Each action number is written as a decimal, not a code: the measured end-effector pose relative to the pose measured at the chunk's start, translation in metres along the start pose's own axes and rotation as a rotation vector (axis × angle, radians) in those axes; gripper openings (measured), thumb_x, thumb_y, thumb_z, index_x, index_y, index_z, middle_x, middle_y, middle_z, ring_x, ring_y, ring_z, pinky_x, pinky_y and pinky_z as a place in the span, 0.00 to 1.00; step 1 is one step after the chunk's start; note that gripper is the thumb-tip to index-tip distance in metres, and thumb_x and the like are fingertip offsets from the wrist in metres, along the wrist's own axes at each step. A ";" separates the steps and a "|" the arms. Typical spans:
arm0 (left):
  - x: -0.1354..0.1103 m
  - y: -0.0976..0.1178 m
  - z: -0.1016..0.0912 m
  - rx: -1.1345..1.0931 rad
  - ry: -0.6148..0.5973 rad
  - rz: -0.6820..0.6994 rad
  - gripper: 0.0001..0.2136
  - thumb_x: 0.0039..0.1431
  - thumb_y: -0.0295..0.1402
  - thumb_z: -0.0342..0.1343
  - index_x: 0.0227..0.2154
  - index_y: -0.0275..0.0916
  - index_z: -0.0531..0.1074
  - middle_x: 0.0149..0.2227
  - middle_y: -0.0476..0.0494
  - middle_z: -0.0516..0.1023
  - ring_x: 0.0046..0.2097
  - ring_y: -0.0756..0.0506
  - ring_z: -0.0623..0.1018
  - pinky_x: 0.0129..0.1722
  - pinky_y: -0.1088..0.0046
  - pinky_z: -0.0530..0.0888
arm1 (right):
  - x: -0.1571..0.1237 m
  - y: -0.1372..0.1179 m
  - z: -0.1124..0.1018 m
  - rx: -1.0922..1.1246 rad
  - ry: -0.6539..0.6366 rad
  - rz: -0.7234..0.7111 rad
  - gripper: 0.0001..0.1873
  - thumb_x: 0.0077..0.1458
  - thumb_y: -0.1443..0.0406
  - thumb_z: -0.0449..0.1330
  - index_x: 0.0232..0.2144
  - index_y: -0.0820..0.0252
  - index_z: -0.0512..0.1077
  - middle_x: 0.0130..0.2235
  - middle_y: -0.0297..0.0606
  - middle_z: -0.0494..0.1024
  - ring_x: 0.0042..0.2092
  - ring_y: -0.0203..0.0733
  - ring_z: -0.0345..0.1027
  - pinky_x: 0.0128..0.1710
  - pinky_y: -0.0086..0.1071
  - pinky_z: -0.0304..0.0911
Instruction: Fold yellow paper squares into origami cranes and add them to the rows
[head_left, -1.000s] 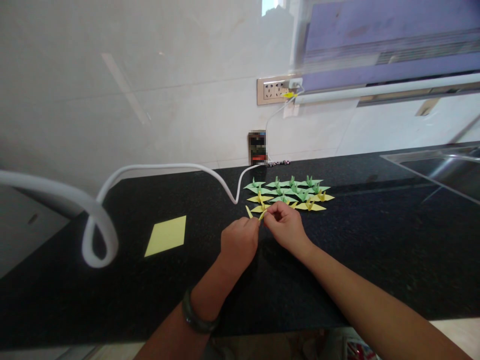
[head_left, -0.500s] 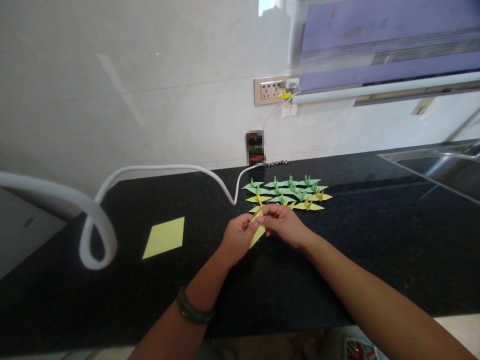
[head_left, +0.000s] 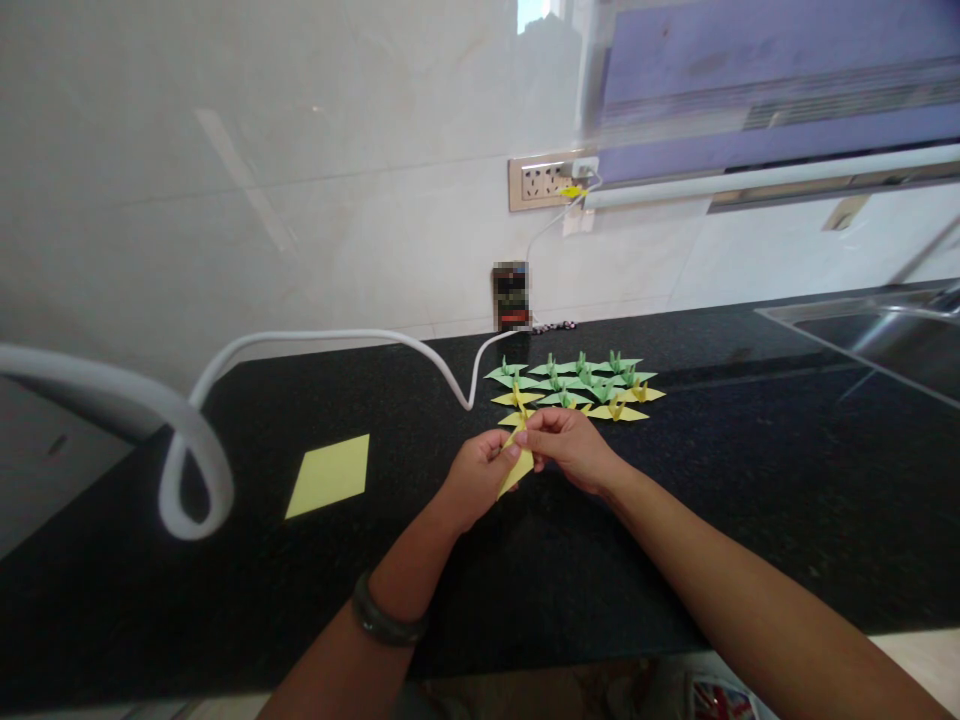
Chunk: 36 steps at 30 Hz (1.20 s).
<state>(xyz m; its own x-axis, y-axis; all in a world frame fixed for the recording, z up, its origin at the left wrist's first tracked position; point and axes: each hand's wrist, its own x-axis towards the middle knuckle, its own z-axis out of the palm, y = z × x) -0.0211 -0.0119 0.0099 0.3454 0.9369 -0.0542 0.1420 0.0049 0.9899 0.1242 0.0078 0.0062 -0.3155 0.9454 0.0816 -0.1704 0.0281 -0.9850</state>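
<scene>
Grips folded yellow paper between thumb and fingers of left hand, closed on the left side. Pinches same paper from the right with thumb and fingertips of right hand. Points wider part of paper toward near side; partly hidden by fingers at far part. Contact between paper and dark surface below: cannot tell. On left wrist: dark bracelet.

Just beyond both hands, on the surface: closely set rows of folded paper cranes. Mostly at far rows: green cranes. At near rows: yellow cranes, partly hidden by right hand.

To the left, well apart from cranes: flat yellow sheet. Beyond the sheet: white cable, looped at left and running right to base of dark upright item, details pixelated. Just right of that base: beaded string.

On far wall: socket panel with white plug at right end; beneath plug, small yellow item. At far right, set into surface: sink.
</scene>
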 end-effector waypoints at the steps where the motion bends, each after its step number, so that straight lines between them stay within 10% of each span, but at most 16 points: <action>1: 0.000 -0.001 0.000 0.004 0.009 0.000 0.14 0.50 0.42 0.48 0.28 0.35 0.65 0.21 0.51 0.66 0.20 0.54 0.64 0.19 0.80 0.60 | 0.000 0.000 0.000 -0.013 -0.005 -0.003 0.09 0.41 0.63 0.61 0.22 0.64 0.67 0.18 0.29 0.67 0.18 0.27 0.58 0.17 0.23 0.58; 14: 0.001 -0.005 0.000 0.200 0.094 0.097 0.13 0.49 0.41 0.49 0.25 0.34 0.70 0.20 0.52 0.66 0.22 0.54 0.62 0.20 0.79 0.58 | -0.001 0.002 0.002 -0.165 0.066 -0.021 0.13 0.46 0.59 0.56 0.20 0.64 0.66 0.15 0.28 0.63 0.16 0.27 0.55 0.16 0.23 0.53; 36: -0.001 -0.003 0.000 0.094 0.112 0.056 0.19 0.51 0.47 0.44 0.25 0.34 0.68 0.19 0.50 0.68 0.21 0.53 0.65 0.19 0.78 0.59 | -0.003 -0.002 0.000 0.265 -0.151 0.086 0.15 0.44 0.63 0.60 0.36 0.64 0.71 0.21 0.29 0.66 0.19 0.25 0.56 0.21 0.25 0.63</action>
<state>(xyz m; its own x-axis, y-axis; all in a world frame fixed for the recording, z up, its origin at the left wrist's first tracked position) -0.0222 -0.0126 0.0070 0.2503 0.9680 0.0208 0.2135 -0.0761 0.9740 0.1253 0.0051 0.0075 -0.4708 0.8813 0.0412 -0.3680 -0.1537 -0.9170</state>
